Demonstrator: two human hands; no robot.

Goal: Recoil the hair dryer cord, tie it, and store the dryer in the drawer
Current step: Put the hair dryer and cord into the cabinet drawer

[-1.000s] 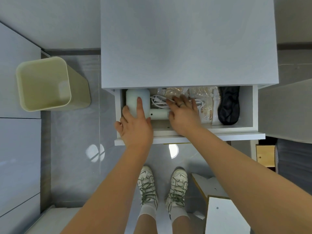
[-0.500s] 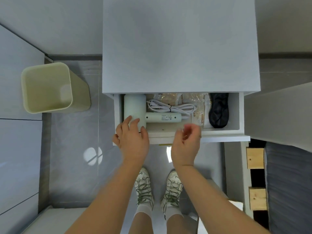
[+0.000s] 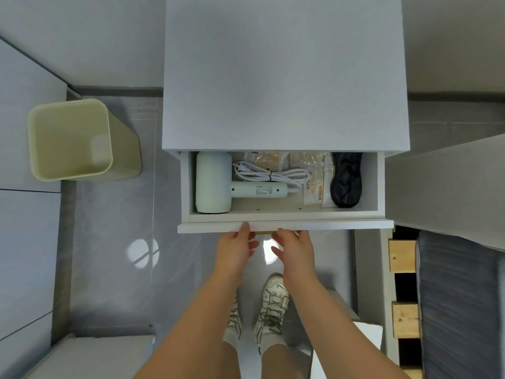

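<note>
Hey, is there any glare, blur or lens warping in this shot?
Head view: two round light reflections glare on the glossy floor; the wide-angle lens bows the cabinet edges; the hair dryer and cord in the drawer look sharp and evenly lit.

I find no wording that I can read with confidence. The hair dryer [image 3: 213, 182] carries a small block of dark print on its handle, with round marks beside it; the characters are too fine to resolve. The clear packet [image 3: 313, 190] lying at the handle's end bears reddish lettering along its length, likewise illegible on my feed.
</note>
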